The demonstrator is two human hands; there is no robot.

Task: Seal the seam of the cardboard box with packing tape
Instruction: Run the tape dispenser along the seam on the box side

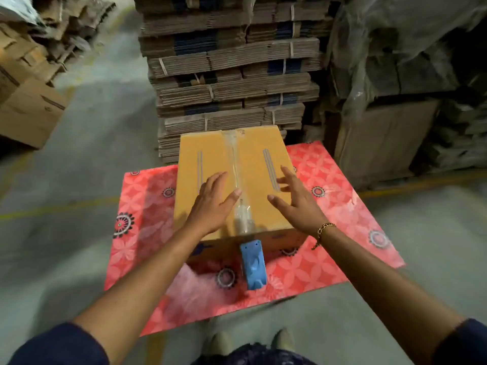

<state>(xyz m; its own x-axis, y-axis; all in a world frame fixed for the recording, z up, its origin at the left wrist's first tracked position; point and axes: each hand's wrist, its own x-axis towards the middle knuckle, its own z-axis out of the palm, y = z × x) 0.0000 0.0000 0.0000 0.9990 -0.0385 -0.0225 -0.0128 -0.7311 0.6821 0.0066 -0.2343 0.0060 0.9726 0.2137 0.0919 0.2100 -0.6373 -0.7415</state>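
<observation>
Matt brown cardboard box (210, 159) under glossy clear tape (233, 154); blue plastic dispenser (253, 264).

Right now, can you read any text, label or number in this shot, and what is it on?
No text here is legible.
Box top, far edge by the tape: small dark print, too blurred to read.
Box near side: blue print, blurred and partly hidden by the blue dispenser.
Flat cartons stacked behind: blue patches, no words readable.
Grey stripes on the box top are marks, not text.
</observation>
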